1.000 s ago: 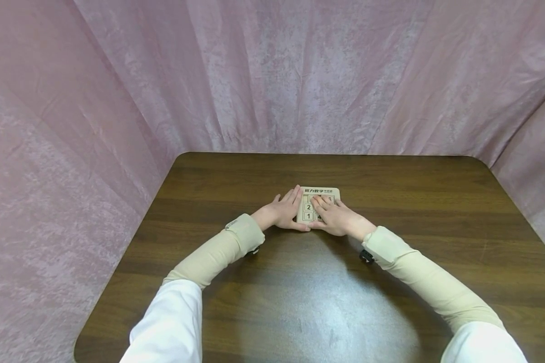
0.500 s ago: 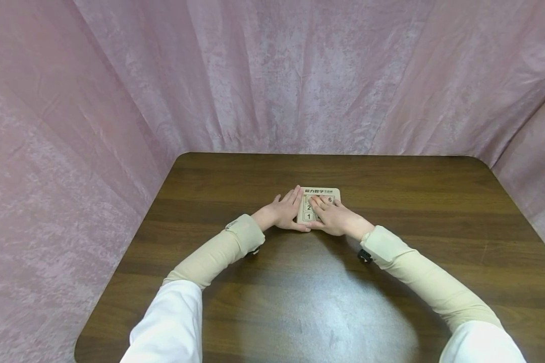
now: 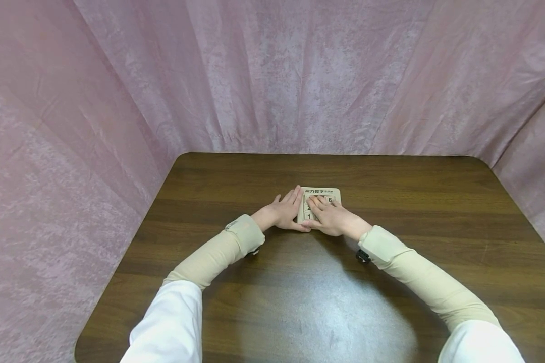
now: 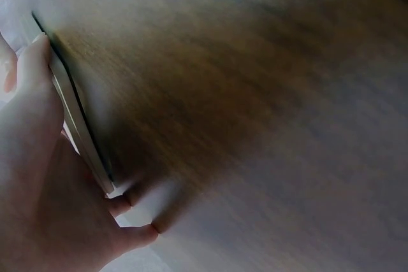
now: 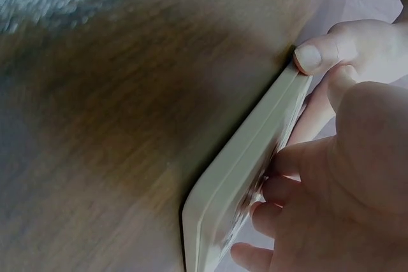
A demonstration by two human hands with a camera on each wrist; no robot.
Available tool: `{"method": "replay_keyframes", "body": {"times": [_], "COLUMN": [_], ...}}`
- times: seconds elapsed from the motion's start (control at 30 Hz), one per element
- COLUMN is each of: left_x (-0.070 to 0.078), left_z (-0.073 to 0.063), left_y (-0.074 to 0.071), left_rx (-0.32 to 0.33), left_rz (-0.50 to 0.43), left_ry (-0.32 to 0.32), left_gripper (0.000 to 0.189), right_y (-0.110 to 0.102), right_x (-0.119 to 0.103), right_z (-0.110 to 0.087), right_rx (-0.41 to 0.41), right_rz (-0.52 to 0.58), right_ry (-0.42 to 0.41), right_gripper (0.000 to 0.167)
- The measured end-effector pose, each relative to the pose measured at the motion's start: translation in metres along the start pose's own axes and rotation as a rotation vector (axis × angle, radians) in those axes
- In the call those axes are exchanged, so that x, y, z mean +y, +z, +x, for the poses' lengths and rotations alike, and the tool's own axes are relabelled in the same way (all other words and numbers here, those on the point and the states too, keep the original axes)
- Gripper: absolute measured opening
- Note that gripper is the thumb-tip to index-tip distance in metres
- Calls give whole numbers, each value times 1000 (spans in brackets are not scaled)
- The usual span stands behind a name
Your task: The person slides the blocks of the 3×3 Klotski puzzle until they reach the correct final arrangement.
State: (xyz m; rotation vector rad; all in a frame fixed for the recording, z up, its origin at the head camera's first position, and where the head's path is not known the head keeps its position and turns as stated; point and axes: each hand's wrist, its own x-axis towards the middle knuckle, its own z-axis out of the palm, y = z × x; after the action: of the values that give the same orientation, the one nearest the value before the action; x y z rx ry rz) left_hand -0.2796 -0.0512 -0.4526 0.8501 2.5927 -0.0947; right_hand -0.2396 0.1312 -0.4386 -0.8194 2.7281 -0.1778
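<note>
A pale sliding number puzzle [image 3: 320, 191] lies flat on the table, with dark printing along its far edge. My left hand [image 3: 283, 210] braces its near left corner, fingers straight along the left side and thumb along the near edge. My right hand [image 3: 335, 218] reaches over from the right, its extended fingertips on the top row of tiles. The 6 tile [image 3: 330, 200] and the 1 tile [image 3: 308, 217] show; the 2 is partly covered and other tiles are hidden under the hand. In the right wrist view, the left thumb [image 5: 310, 57] presses at the puzzle's corner.
The dark wooden table [image 3: 227, 181] has rounded far corners and a bright glare spot near the person. Pink curtains [image 3: 272, 75] hang behind and at both sides. Each wrist wears a pale band, such as the right band [image 3: 381, 243], with a small black device below it.
My right hand has shifted slightly left over the puzzle, uncovering the 6 tile and covering more of the 2 tile. The strip of gap at the top left has narrowed. My left hand stays put.
</note>
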Motion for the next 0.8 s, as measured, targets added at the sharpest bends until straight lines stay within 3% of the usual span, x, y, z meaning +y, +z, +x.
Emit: {"method": "replay_keyframes", "body": {"times": [0.8], "left_x": [-1], "left_z": [1], "left_y": [1], "left_rx": [-1], "left_rz": [-7], "left_ry": [8], "left_gripper": [122], "right_y": [0], "right_x": [1], "right_z": [-2], "right_rx": [-4], "right_rz": [8], "right_ry": [-14], "right_gripper": [75]}}
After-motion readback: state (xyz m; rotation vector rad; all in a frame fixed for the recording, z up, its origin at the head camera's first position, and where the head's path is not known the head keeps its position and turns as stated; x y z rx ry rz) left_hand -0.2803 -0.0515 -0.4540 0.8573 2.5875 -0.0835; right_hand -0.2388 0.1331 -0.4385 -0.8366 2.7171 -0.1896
